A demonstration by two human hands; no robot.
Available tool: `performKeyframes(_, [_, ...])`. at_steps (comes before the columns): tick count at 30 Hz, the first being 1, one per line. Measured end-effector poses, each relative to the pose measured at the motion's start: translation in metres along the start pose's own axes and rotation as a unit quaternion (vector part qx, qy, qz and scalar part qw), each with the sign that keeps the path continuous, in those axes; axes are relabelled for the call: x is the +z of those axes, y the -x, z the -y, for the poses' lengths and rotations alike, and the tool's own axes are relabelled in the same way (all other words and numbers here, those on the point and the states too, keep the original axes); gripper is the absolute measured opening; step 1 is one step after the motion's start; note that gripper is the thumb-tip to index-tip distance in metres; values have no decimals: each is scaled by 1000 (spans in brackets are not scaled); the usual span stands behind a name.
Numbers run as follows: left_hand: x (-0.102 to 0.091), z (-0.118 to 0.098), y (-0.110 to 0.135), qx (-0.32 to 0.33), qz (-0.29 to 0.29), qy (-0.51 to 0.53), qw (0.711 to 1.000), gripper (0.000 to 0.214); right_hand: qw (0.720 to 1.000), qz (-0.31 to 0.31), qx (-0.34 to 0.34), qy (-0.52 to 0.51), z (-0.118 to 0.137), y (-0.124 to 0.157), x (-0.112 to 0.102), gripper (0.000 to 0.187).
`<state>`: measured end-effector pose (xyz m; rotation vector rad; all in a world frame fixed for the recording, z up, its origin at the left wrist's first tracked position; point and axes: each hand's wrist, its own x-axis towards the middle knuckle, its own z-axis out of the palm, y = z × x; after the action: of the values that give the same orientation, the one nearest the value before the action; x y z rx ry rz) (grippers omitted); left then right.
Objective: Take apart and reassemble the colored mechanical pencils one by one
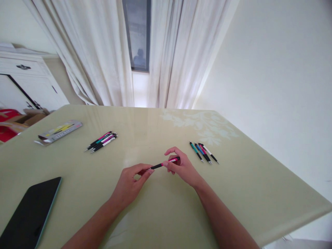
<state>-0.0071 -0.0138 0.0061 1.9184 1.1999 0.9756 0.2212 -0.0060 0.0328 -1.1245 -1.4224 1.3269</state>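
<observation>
Between my two hands, above the middle of the table, is a pink and black ballpoint pen (157,166). My left hand (133,180) pinches its tip end between thumb and fingertips. Around the pink upper end, my right hand (181,167) closes with thumb and fingers, the index finger raised and curved. A bunch of pens (101,142) in pink, teal, purple, white and black lies to the left, tips toward the lower left. Right of my right hand, a looser group of pens (203,152) in teal, blue, pink and white rests with tips toward the lower right.
An opened pen box (61,132) lies at the table's far left. A dark-screened tablet (32,211) sits at the near left of the pale green table (160,214). Beyond are a white cabinet (28,76), red and cardboard items, curtains (98,52) and a wall at right.
</observation>
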Motion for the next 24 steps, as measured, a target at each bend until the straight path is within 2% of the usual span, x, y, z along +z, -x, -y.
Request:
performKeyframes(2, [2, -1, 0, 6, 10, -5, 1000, 27, 999, -2, 2, -45, -2, -2, 1, 34])
performKeyframes(4, [1, -1, -3, 3, 16, -12, 1000, 32, 997, -30, -9, -74, -5, -6, -3, 33])
performKeyframes(7, [-12, 10, -11, -43, -9, -36, 998, 50, 986, -137, -50, -84, -9, -13, -24, 34])
performKeyframes(9, [-30, 25, -19, -78, -57, -86, 992, 51, 962, -250, -83, -69, -10, -15, -50, 38])
performKeyframes(11, [-53, 42, -24, -79, -79, -194, 975, 52, 927, -364, -87, -10, -10, -13, -81, 43])
performKeyframes(12, [-64, 51, -25, -86, -101, -259, 957, 51, 905, -416, -77, 37, -10, -10, -98, 47])
performKeyframes(14, [-85, 65, -24, -142, -149, -359, 910, 53, 859, -484, -33, 163, -11, -4, -127, 55])
performKeyframes(16, [-100, 74, -20, -190, -165, -398, 882, 55, 827, -474, 44, 300, -14, 2, -148, 56])
performKeyframes(18, [-108, 78, -17, -228, -151, -408, 871, 57, 782, -429, 118, 436, -19, 6, -161, 48])
performKeyframes(20, [-112, 78, -15, -242, -141, -417, 865, 55, 746, -389, 161, 516, -25, 7, -167, 42])
performKeyframes(21, [-113, 78, -15, -241, -140, -422, 863, 53, 737, -376, 173, 535, -27, 7, -168, 41])
performKeyframes(24, [-113, 75, -17, -231, -137, -429, 862, 48, 732, -354, 186, 551, -34, 6, -168, 38])
